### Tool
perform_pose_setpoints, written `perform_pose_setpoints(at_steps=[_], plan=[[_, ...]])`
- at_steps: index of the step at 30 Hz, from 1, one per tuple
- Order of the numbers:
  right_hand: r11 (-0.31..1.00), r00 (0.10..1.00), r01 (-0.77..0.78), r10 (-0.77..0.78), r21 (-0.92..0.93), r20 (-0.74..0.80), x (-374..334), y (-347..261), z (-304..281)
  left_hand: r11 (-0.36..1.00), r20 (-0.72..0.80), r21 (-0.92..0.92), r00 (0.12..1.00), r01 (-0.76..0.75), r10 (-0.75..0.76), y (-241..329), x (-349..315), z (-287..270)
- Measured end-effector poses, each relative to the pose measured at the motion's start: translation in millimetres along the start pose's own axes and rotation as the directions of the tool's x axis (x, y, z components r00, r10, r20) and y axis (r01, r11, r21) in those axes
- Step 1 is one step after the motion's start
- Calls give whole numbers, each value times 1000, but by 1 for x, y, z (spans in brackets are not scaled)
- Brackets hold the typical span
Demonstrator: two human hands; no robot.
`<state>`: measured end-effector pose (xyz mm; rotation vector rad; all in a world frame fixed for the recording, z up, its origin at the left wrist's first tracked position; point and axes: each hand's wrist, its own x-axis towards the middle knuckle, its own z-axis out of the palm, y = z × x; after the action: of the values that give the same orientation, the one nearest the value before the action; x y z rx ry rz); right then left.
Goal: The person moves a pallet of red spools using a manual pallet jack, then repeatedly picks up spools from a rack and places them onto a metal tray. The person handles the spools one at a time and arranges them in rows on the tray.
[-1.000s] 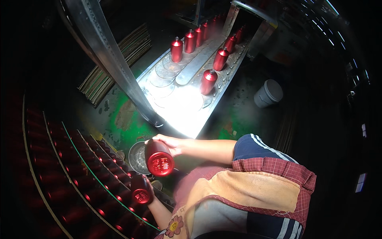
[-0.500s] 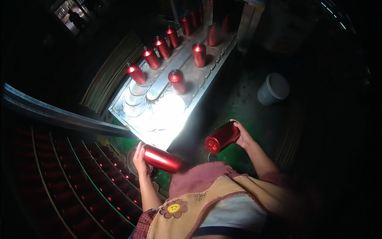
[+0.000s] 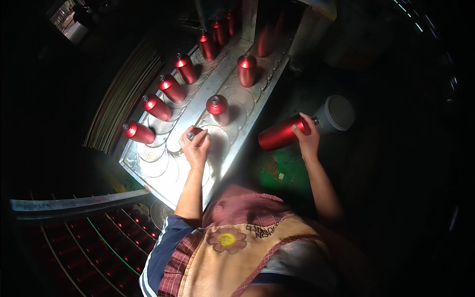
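My left hand (image 3: 194, 151) reaches over the brightly lit near end of the plate conveyor (image 3: 168, 180). Its fingers close round the neck of a red metal bottle (image 3: 200, 131); most of that bottle is hidden behind the hand. To the right of the conveyor, my right hand (image 3: 308, 133) grips a second red bottle (image 3: 279, 134) by its neck end. That bottle lies tilted in the air, its base toward the left. Another bottle (image 3: 217, 110) stands upright just beyond my left hand, and one more (image 3: 246, 71) stands farther along the same side.
Several red bottles (image 3: 158, 107) stand along the conveyor's left side. A pale lidded bucket (image 3: 340, 114) is on the floor at right. Lower left, dark rows of red bottles (image 3: 106, 247) lie below a metal rail (image 3: 74, 204). Stacked sheets (image 3: 123, 94) lean beyond the conveyor.
My left hand has moved up and forward, carrying its bottle onto the conveyor's near end. My right hand has raised and turned its bottle. The bottles on the left side have shifted nearer.
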<state>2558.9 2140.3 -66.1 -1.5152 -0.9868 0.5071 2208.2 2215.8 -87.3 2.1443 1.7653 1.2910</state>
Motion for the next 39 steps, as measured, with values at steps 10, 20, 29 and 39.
perform_pose_setpoints(at_steps=[10,20,29,39], plan=[[905,925,329,-252,-270,284,197,59,224,993,303,-81,951,83,-54,17,43,61],[952,908,304,-277,-40,314,293,65,188,999,287,-43,958,16,-3,69,106,129],[918,867,8,-204,397,454,179,102,52,932,1,-189,949,309,-315,129,48,79],[865,315,-411,-163,289,935,41,59,59,604,244,-300,672,738,-699,190,-91,47]])
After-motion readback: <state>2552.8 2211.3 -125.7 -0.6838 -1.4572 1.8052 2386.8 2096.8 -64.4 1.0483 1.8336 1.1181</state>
